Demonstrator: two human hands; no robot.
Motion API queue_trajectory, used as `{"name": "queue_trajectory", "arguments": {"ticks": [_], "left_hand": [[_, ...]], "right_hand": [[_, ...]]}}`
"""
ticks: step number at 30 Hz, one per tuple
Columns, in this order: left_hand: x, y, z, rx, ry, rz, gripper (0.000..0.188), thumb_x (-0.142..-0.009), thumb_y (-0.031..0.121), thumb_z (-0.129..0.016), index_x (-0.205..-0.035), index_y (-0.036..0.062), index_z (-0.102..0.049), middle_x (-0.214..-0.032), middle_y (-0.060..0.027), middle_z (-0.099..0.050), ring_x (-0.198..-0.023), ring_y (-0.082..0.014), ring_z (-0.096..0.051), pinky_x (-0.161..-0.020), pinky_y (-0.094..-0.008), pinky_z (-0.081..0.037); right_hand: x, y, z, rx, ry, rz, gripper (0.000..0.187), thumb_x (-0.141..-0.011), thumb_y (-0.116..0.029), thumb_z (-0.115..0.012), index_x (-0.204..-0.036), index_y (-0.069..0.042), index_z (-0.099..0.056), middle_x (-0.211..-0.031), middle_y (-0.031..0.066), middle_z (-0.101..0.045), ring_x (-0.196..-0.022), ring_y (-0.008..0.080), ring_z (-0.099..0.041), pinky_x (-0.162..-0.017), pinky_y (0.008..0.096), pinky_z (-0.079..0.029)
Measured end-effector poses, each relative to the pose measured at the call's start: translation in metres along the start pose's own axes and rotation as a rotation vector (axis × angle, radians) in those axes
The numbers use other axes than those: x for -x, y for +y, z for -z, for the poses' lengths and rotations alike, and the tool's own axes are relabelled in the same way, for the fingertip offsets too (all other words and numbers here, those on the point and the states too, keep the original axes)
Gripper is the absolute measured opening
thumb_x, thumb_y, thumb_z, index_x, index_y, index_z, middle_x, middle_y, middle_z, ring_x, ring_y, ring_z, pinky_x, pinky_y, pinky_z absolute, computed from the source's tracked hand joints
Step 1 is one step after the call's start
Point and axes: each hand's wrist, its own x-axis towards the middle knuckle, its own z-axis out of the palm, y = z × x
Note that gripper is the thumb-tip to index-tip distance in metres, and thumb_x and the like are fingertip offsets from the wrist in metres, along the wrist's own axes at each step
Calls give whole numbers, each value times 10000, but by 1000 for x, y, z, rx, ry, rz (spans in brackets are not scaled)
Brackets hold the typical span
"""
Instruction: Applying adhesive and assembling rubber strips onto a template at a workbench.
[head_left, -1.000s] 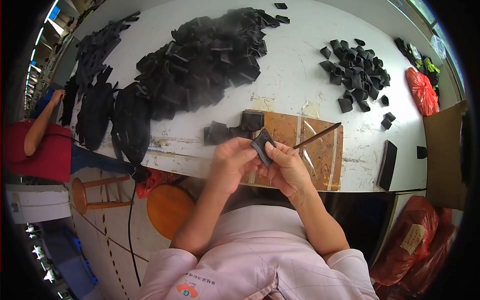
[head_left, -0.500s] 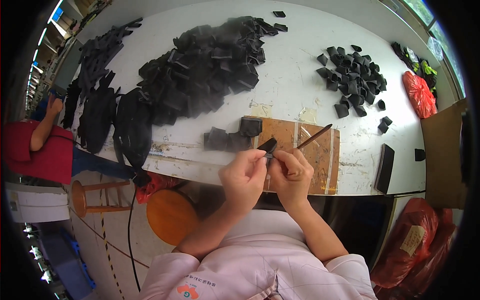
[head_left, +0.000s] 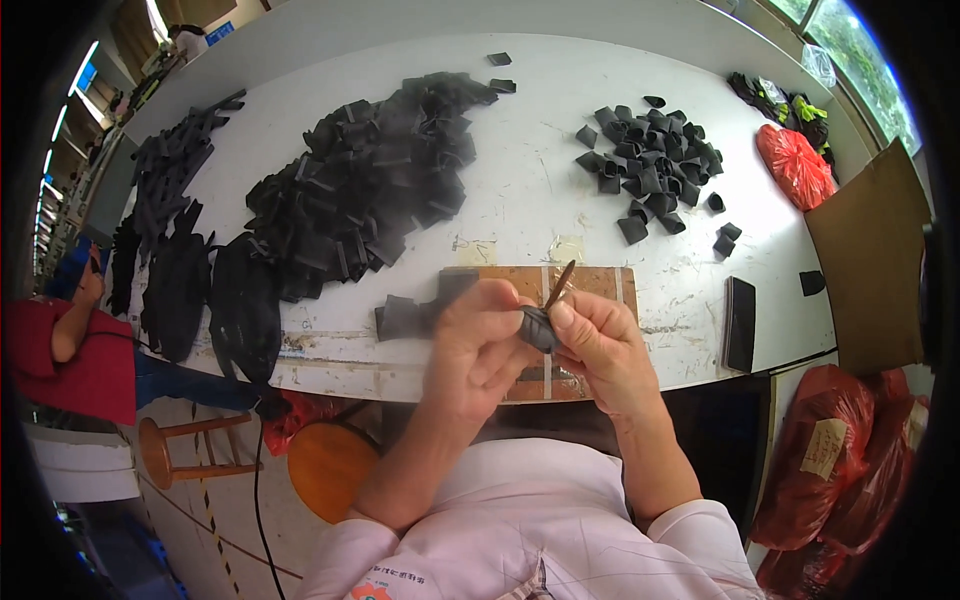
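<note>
Black fabric piece point(head_left: 538, 330): between the hands, held above the near edge of the table point(head_left: 530, 130).
Right hand point(head_left: 612, 350): thumb and fingers pinched on its right side.
Left hand point(head_left: 478, 345): fingers curled, touching its left side; cannot tell whether they grip.
Brown stick point(head_left: 563, 280): pointing up just beyond, lower end hidden.
Board point(head_left: 603, 281): beneath, on the table.
Shirt point(head_left: 480, 540): printed dark characters, orange mark.
Red bags point(head_left: 800, 515): near right, contents hidden; one bears a written-on tan label point(head_left: 824, 446).
Tied red bag point(head_left: 795, 168): far right, contents hidden.
</note>
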Motion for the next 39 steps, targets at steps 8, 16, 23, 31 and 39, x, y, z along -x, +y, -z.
{"name": "queue_trajectory", "arguments": {"ticks": [8,16,23,31,39], "left_hand": [[-23,6,-12,284,-43,244,188,-872,45,-434,-1027,-33,-506,-872,-129,-605,-317,-35,-296,-299,-169,-211],[-15,-6,-33,-935,5,-577,316,-792,25,-567,-1099,-2,-502,-931,-81,-560,-862,-146,-543,-784,-252,-429],[-23,3,-32,-965,-181,-674,95,-801,17,-562,-892,6,-586,-882,-55,-580,-815,-147,-540,-732,-255,-435],[-19,0,-20,-405,-165,-446,101,-840,110,-559,-903,31,-561,-871,-69,-532,-889,-180,-462,-853,-308,-355],[-15,-1,-9,-576,-55,-519,87,-837,88,-559,-883,14,-562,-874,-81,-566,-844,-166,-499,-834,-294,-374]], "right_hand": [[-35,-13,26,-172,-155,-1,268,-883,-270,-523,-683,-91,-520,-579,-77,-366,-507,27,-287,-438,175,-258],[-30,-11,26,374,112,349,337,-848,-345,-552,-850,-8,-568,-670,15,-511,-561,78,-480,-490,194,-363],[-12,-10,10,780,213,759,355,-645,-199,-745,-924,-42,-592,-837,61,-556,-660,164,-542,-540,266,-442],[-19,-6,9,828,321,959,180,-634,-27,-697,-796,-25,-620,-658,59,-535,-568,185,-491,-465,283,-384],[-13,1,9,916,308,881,182,-646,-34,-691,-812,-22,-618,-673,69,-540,-582,193,-509,-482,281,-404]]}}
